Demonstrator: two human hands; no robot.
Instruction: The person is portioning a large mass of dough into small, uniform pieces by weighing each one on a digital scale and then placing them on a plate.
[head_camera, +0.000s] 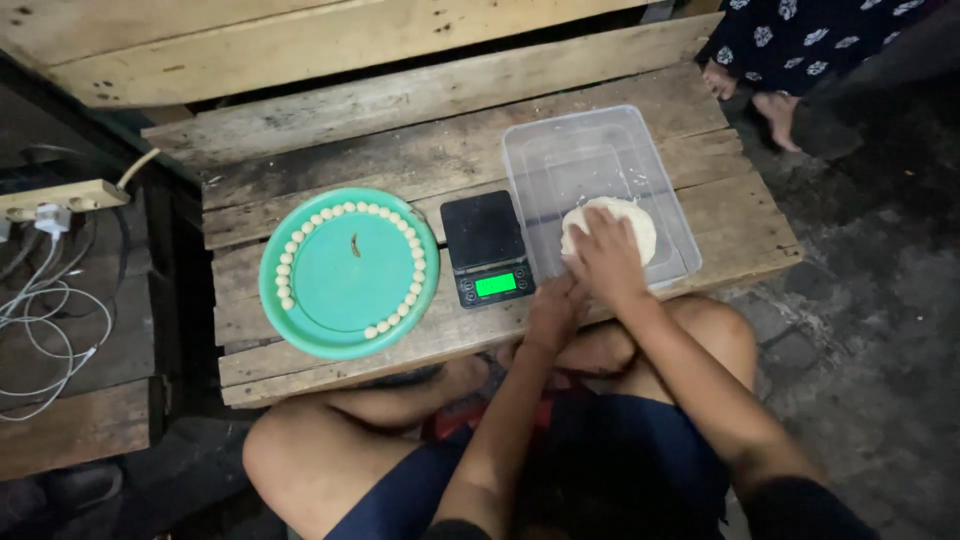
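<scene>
Right hand (606, 258): laid palm-down over the lump of pale dough (618, 222), fingers curled onto it, gripping its near side. The dough sits inside the clear plastic tub (545, 150), against its near wall.

Left hand (553, 312): just beside the right, at the tub's near corner; whether its fingers are closed on a pinch of dough cannot be told.

Digital scale (484, 245): black, lit green display, touching the tub's left side, platform bare.

Green plate (345, 268): left of the scale, small dough balls (415, 258) ringed round its rim.

Wooden pallet table (400, 150): bears all of it.

Risks, as judged: the light tub may skid toward the table's near edge under a hard pull; a sleeve or wrist could nudge the scale; sticky dough may tear unevenly.
</scene>
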